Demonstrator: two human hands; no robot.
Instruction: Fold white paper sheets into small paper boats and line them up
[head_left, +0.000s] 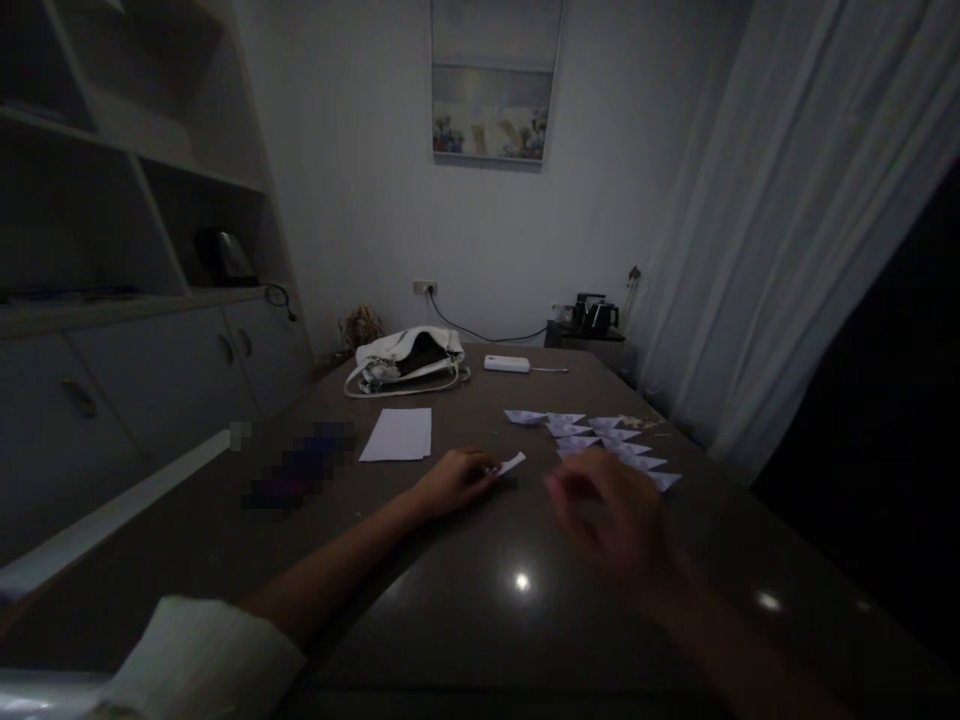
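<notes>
My left hand (456, 482) rests on the dark table, its fingers closed on a small strip of folded white paper (513, 464) that sticks out to the right. To the right, my right hand (611, 515) hovers above the table, smeared by motion. Its fingers are curved toward the thumb, and whether they hold anything is unclear. Just beyond it stand several folded paper boats (568, 430) in rows, some partly hidden by that hand. A stack of white paper sheets (397, 434) lies beyond my left forearm.
A white handbag (411, 355) with its top gaping sits at the table's far end, and a white power bank (507, 364) with a strap lies to its right. Small beige scraps (634, 421) lie behind the boats. A pixelated dark patch (304, 465) covers something at left.
</notes>
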